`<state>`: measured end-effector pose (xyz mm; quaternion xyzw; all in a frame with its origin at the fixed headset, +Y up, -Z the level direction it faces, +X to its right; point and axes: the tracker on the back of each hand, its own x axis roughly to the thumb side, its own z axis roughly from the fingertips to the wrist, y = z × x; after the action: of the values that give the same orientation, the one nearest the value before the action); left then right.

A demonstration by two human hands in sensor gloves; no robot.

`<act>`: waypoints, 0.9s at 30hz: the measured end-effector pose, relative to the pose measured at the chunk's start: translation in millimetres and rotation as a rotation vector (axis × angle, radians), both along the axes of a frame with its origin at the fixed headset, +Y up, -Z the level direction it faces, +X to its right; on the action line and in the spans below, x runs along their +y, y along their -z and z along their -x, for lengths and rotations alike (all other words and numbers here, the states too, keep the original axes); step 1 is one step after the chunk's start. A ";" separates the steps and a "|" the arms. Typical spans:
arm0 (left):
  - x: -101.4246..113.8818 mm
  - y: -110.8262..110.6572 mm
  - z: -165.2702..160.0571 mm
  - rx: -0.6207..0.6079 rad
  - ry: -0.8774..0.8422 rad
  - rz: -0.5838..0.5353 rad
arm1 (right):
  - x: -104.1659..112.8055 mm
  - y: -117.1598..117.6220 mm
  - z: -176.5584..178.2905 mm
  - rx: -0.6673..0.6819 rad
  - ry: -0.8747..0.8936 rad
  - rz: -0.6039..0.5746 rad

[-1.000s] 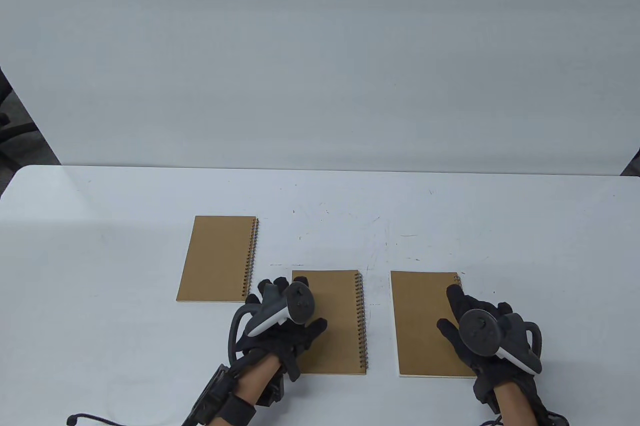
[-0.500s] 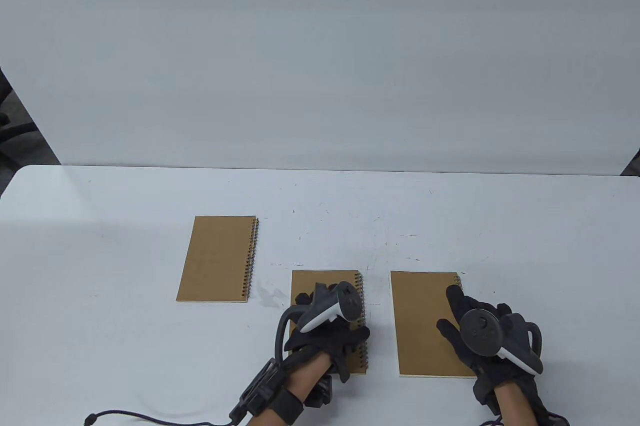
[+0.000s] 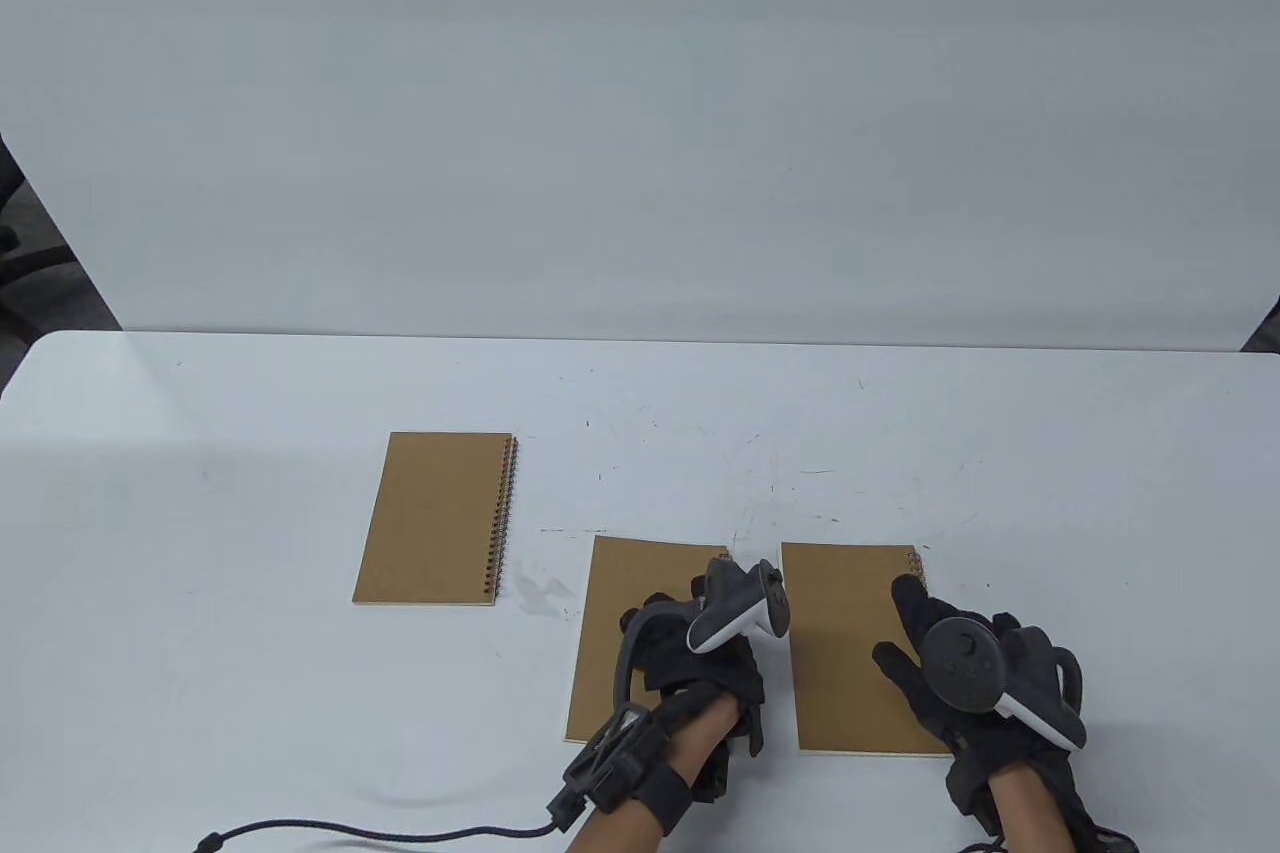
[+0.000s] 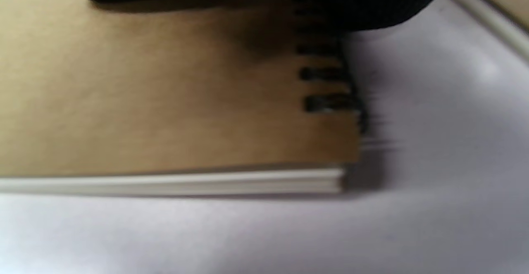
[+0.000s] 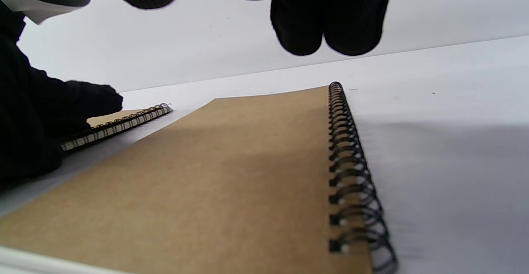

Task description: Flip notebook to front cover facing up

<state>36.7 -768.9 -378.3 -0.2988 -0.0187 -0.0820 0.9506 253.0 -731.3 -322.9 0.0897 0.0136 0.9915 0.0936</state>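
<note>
Three brown spiral notebooks lie on the white table, all with the spiral on the right. My left hand (image 3: 715,653) grips the middle notebook (image 3: 630,633) at its spiral edge, and that edge is tilted up off the table. In the left wrist view my fingers (image 4: 372,1) lie over the spiral of the middle notebook (image 4: 165,92). My right hand (image 3: 940,653) is spread open over the right part of the right notebook (image 3: 845,648). In the right wrist view its fingertips (image 5: 330,17) hang above the cover (image 5: 248,175).
The third notebook (image 3: 430,518) lies flat at the far left, apart from both hands. A dark cable (image 3: 350,833) trails from my left wrist along the table's (image 3: 200,493) front edge. A white wall stands behind the table.
My left hand moved right across the middle notebook, from its left edge to its spiral edge, took hold there and tilted that side up. The right hand stayed put.
</note>
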 end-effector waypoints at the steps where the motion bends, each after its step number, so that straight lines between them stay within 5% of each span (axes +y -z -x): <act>1: -1.0 -0.4 -1.6 -0.027 0.052 -0.037 | -0.3 0.3 -0.3 0.001 -0.002 0.005; 3: 2.8 -0.5 -0.6 -0.078 0.137 -0.125 | -0.3 0.8 -1.7 -0.003 0.004 0.004; 6: 14.5 0.5 9.7 0.010 0.003 -0.082 | 0.3 0.7 -3.4 -0.008 0.017 0.003; 18: 109.5 -16.9 59.7 0.065 -0.313 -0.287 | 0.0 0.0 -2.9 -0.006 0.009 0.018; 23: 96.1 -15.0 93.5 0.211 -0.554 -0.234 | -0.5 -0.4 -2.5 -0.006 0.006 0.030; 27: 65.1 -8.1 117.8 0.287 -0.520 -0.241 | -0.6 -0.8 -1.8 -0.007 -0.001 0.038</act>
<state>-81.1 -703.8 -370.1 -0.1778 0.0496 0.2051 0.9612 254.7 -732.0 -322.1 0.0844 0.0320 0.9914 0.0950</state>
